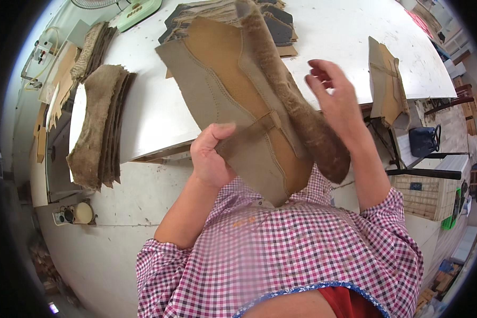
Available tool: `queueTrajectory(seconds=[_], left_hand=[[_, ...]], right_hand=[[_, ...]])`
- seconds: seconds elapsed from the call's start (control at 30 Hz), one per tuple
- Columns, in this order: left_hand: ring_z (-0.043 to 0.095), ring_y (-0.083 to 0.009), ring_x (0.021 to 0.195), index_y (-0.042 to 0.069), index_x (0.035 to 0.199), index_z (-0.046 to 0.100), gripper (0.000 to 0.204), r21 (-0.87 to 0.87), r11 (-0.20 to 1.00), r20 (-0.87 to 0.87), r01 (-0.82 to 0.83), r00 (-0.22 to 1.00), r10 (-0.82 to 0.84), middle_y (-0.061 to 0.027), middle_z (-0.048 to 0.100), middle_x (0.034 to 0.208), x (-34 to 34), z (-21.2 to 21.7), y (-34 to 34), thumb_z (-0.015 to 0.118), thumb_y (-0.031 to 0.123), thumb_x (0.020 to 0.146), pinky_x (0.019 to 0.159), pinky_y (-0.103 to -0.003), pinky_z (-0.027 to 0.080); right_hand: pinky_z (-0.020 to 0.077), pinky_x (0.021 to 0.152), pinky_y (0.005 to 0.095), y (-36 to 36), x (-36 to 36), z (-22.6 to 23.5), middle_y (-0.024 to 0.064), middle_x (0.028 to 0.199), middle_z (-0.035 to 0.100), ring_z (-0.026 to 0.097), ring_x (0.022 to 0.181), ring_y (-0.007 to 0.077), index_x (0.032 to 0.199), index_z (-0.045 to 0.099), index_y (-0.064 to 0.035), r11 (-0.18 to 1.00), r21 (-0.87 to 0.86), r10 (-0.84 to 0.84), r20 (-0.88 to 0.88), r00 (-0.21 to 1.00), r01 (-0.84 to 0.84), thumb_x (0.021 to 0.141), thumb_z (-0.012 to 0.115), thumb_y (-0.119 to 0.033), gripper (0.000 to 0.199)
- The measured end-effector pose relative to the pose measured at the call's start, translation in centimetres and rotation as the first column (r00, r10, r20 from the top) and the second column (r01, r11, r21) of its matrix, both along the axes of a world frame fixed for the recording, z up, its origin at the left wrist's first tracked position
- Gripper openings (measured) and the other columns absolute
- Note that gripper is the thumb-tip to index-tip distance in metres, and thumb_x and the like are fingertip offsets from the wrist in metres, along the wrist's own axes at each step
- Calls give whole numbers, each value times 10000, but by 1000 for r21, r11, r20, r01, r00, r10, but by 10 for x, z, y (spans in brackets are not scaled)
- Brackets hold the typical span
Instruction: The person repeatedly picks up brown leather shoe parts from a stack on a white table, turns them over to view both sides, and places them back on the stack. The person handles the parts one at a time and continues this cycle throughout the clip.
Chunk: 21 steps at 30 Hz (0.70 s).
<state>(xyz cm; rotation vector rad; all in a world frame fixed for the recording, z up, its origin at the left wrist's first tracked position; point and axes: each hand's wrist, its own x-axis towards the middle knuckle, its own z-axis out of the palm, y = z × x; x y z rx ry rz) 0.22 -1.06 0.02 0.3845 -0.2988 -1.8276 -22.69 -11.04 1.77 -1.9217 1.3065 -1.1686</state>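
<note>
Nearest to me, the wearer's checked shirt (pixel 281 249) is filling the lower part of my head view, with a blue patterned trim along its bottom edge. Just above it, the left hand (pixel 212 156) is grasping the sewn panel (pixel 249 100) by its left edge, the thumb pressing on the upper face and the other fingers mostly hiding from me. The panel is tilting in front of the body, its lower end reaching over the shirt and its upper part covering some of the surface (pixel 153 106). I am seeing grey-brown sides, a stitched tan strip down the middle and a fuzzy brown flap (pixel 283 74) along the right. The right hand (pixel 334 100) is hovering at that flap with nothing in its grasp, fingers half curled and parted from the thumb; I cannot tell whether it is touching. To the left, a stack of fuzzy brown pieces (pixel 98 127) is jutting over the surface's edge, while on the right a similar sewn piece (pixel 389 85) is hanging partly off, near a dark blue bag (pixel 424 140). Farther back, a grey and brown pile (pixel 188 24) is lying behind the panel, and a pale green fan base (pixel 138 13) is standing at the far left.
</note>
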Motion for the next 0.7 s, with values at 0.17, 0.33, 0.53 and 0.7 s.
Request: queueTrajectory(seconds=[0.17,0.33,0.53,0.7], left_hand=[[566,-330,1155,-111,1281,460,501,-100,995,80,-3,997,11,-217,567,1267,-7,-1,3,421,195,886,1015,-439,440],[556,-328,1173,-112,1291,449,515,-102,994,251,-36,966,60,-221,546,1294,-9,9,13,424,194,879,1022,-431,436],[591,-277,1107,-107,1234,524,462,-115,992,226,-43,972,68,-180,597,1230,-4,5,17,416,174,884,971,-376,471],[581,-293,1120,-109,1248,507,478,-103,993,291,-48,954,76,-196,580,1250,-4,1,15,416,164,866,999,-393,451]], right_hand=[[546,660,299,55,23,29,112,897,653,666,752,203,983,650,12,971,-198,129,-32,991,-133,836,693,-48,164],[551,671,287,54,28,26,112,900,669,677,761,185,977,649,21,981,-59,189,81,979,-185,828,713,-59,181],[545,663,265,55,24,30,100,857,691,672,745,150,943,659,31,969,61,228,132,965,-238,820,719,-71,171],[536,656,253,65,26,33,83,831,687,658,717,130,938,659,32,960,166,190,206,960,-226,827,708,-71,159]])
